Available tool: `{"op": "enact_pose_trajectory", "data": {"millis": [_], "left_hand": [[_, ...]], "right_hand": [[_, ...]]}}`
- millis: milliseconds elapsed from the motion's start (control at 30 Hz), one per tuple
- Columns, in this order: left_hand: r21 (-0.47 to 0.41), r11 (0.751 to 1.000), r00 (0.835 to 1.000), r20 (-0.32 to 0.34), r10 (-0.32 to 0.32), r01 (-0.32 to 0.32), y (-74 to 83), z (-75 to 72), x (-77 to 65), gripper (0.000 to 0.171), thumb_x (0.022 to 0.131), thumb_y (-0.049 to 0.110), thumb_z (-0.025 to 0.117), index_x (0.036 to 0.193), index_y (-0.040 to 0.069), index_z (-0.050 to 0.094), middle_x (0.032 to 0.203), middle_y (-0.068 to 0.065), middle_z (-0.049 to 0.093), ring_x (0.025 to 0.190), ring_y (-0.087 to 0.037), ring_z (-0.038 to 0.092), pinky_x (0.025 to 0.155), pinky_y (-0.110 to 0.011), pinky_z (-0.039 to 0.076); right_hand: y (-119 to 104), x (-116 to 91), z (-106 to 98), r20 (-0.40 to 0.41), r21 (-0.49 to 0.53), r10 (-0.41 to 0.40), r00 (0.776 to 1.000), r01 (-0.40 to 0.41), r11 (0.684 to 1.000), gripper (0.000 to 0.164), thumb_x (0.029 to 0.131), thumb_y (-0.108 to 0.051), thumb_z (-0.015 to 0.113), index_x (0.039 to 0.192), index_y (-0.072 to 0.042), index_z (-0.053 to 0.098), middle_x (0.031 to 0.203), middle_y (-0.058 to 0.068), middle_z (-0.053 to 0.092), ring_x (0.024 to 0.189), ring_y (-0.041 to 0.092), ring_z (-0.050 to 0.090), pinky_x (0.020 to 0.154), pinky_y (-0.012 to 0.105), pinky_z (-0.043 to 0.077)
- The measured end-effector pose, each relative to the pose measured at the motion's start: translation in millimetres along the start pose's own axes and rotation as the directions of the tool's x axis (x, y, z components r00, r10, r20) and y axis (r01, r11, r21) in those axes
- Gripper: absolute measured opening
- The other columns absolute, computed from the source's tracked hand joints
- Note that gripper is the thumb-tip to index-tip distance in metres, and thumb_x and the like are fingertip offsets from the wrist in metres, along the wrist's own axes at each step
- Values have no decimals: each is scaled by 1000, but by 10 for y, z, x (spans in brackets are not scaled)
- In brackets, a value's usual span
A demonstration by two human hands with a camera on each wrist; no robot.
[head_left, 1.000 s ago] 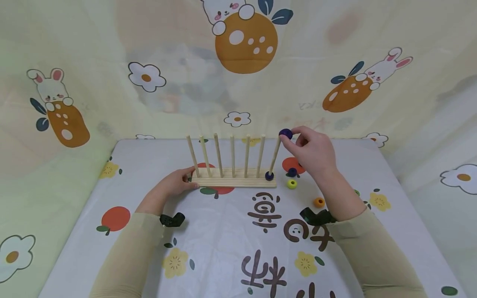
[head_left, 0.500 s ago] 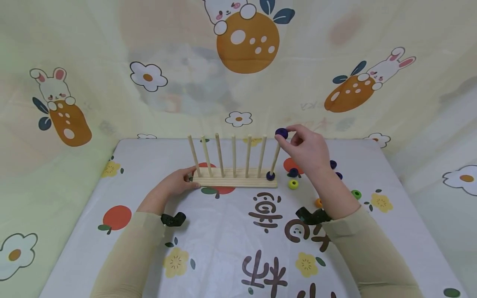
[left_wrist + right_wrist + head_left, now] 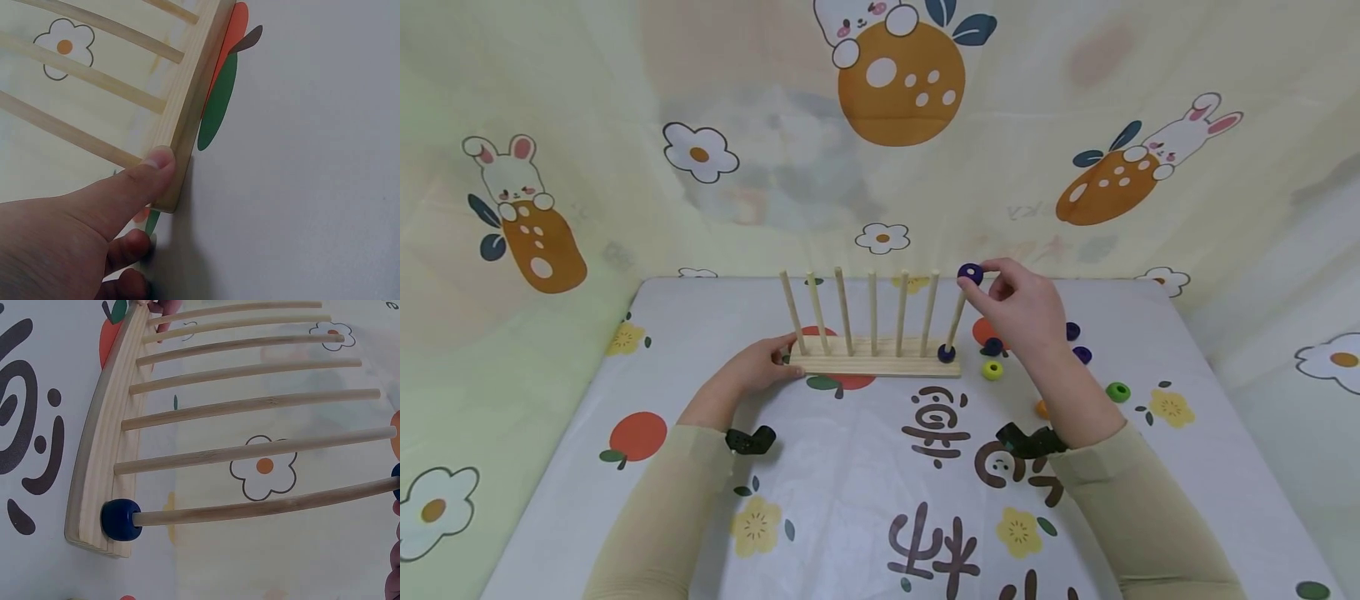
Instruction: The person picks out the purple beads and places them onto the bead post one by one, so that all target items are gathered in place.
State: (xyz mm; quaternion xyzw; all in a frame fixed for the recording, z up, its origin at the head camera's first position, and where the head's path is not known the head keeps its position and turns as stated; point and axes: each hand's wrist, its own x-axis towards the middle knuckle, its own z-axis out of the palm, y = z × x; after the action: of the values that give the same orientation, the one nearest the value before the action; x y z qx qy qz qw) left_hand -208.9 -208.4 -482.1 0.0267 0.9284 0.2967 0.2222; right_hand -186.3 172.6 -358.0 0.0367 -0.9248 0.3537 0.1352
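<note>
A wooden peg rack (image 3: 880, 366) with several upright pegs stands on the table. My left hand (image 3: 752, 367) grips the left end of its base; in the left wrist view the thumb (image 3: 159, 159) lies over the base edge. A dark blue bead (image 3: 947, 354) sits at the foot of the rightmost peg (image 3: 269, 506). At the top of that same peg, my right hand (image 3: 1022, 312) pinches another dark blue bead (image 3: 970, 273) between thumb and forefinger, its hole facing the head camera. Whether the peg tip is inside the hole cannot be told.
Right of the rack lie loose beads: a dark blue one (image 3: 992, 347), a yellow-green one (image 3: 992, 370), a green one (image 3: 1117, 392) and two more dark blue ones (image 3: 1082, 355). An orange bead (image 3: 1041, 408) is partly hidden by the right forearm. A patterned cloth wall (image 3: 760, 225) rises behind the table.
My right hand moved a little left with the bead to the rightmost peg's top, then tilted it so the hole shows. My left hand keeps its grip on the rack.
</note>
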Motion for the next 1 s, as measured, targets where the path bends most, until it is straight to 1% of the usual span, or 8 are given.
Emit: {"op": "enact_pose_trajectory", "data": {"millis": [167,467,700,767,900,933,1000], "left_hand": [[-3,1000,1000,-2,-2,2,3,4,11,77,90,38,73,156,30,33,100,-12,50,96,-27,47,76,-39,38],[-4,1000,1000,-6,-19,19,20,0,-6,78,89,38,75,155,31,34,104,-12,52,99,-28,48,82,-43,40],[-17,1000,1000,4,-24,25,18,5,13,79,89,40,75,156,30,33,102,-12,50,97,-27,47,77,-40,39],[-22,1000,1000,9,-15,15,12,6,15,79,89,40,74,156,31,33,112,-13,53,104,-29,48,83,-43,42],[-22,1000,1000,11,-15,15,9,-1,16,79,89,41,74,156,31,33,115,-14,53,106,-30,48,86,-45,41],[-22,1000,1000,11,-15,16,11,-4,13,79,89,41,73,156,31,33,115,-14,53,106,-30,48,86,-45,42],[-16,1000,1000,8,-23,23,17,-4,7,78,89,41,74,156,31,34,107,-13,51,101,-29,47,80,-42,40]], "right_hand": [[6,-1,7,-6,-6,-4,1000,4,1000,51,91,-55,64,119,-14,68,74,6,56,67,23,49,58,35,38],[-1,-12,-3,4,-24,-9,1000,9,1000,51,91,-55,64,120,-14,68,74,5,56,67,23,49,58,35,39],[-7,-15,-22,7,-33,-4,1000,5,999,51,91,-56,63,120,-15,68,73,5,56,67,22,49,59,35,38],[3,-14,-22,0,-34,-10,1000,10,999,50,91,-56,63,119,-16,68,73,4,56,66,22,49,59,35,38],[28,-12,-21,-18,-28,-32,999,32,999,49,91,-56,63,116,-15,69,70,4,55,64,23,48,58,36,37],[32,-15,-20,-22,-28,-35,999,35,999,49,91,-56,63,116,-15,69,70,4,55,63,23,48,58,36,37],[39,-20,-22,-21,-26,-39,999,39,999,50,91,-57,63,116,-14,70,69,4,55,64,23,48,58,36,37]]}}
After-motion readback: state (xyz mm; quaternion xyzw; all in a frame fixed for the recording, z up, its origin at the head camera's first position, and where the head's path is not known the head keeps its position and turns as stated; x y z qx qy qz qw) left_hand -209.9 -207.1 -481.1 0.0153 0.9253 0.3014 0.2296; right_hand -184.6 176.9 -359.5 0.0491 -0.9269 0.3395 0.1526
